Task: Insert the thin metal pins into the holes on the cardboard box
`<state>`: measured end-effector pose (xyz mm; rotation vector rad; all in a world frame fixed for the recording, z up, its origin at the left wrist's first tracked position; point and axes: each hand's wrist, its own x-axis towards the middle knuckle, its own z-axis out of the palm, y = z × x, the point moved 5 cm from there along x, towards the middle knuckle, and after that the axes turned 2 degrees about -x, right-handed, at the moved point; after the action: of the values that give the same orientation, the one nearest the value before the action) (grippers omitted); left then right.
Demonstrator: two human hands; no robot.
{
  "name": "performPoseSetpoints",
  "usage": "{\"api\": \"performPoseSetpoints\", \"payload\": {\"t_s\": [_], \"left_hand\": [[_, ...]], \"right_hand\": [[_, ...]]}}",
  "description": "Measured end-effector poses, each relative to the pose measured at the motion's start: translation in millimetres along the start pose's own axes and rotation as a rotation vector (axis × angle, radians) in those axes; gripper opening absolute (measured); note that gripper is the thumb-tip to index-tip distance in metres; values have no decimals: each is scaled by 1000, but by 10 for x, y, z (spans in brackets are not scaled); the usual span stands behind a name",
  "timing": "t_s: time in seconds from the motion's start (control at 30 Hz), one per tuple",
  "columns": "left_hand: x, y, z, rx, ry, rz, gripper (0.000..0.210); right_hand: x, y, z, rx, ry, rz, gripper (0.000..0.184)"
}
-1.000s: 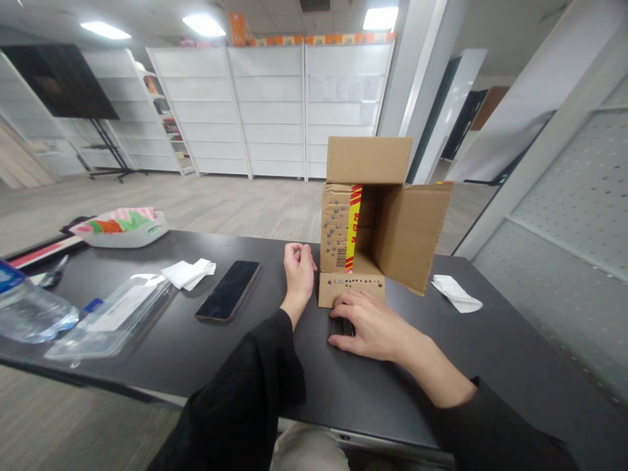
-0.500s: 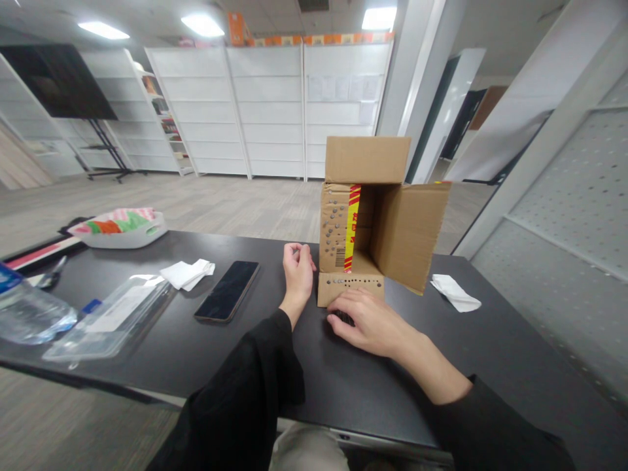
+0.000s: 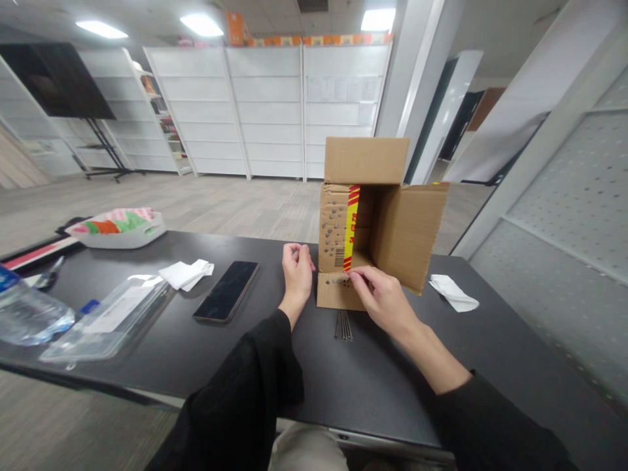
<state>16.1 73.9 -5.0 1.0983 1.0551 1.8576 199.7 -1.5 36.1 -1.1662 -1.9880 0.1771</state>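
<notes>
An open cardboard box point(image 3: 331, 226) stands on its side, its mouth toward me. Grey nail heads and small holes dot its left flap, beside yellow-and-red tape point(image 3: 351, 229). The lower flap point(image 3: 338, 297) hangs down in front with a row of holes and some heads. My right hand point(image 3: 385, 299) is closed in a pinch at this flap's top edge, on what looks like a nail, mostly hidden by the fingers. Several long thin nails point(image 3: 344, 325) lie on the table below the flap. My left hand point(image 3: 297, 275) is curled closed just left of the box; its fingers hide anything inside.
Left of me on the black table point(image 3: 314, 366) lie a phone point(image 3: 226, 292), folded tissues point(image 3: 186, 273), a clear plastic case point(image 3: 110, 317) and a water bottle point(image 3: 34, 311). A white basket point(image 3: 132, 239) stands farther back. Another tissue point(image 3: 454, 293) lies right of the box.
My right hand has risen from the nails on the table to the top of the lower flap, uncovering the nails. My left hand stays put.
</notes>
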Motion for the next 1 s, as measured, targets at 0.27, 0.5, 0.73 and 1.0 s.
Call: {"api": "performPoseSetpoints", "payload": {"t_s": [0.27, 0.5, 0.73, 1.0], "left_hand": [[0, 3, 2, -16, 1, -4, 20], [-2, 0, 6, -18, 0, -12, 20], [-6, 7, 3, -16, -7, -7, 20], [-8, 23, 8, -5, 5, -9, 18]], "right_hand": [[19, 49, -2, -4, 52, 18, 24], [18, 76, 50, -11, 27, -9, 22], [17, 63, 114, -22, -67, -103, 18], [21, 156, 198, -121, -112, -60, 16]]}}
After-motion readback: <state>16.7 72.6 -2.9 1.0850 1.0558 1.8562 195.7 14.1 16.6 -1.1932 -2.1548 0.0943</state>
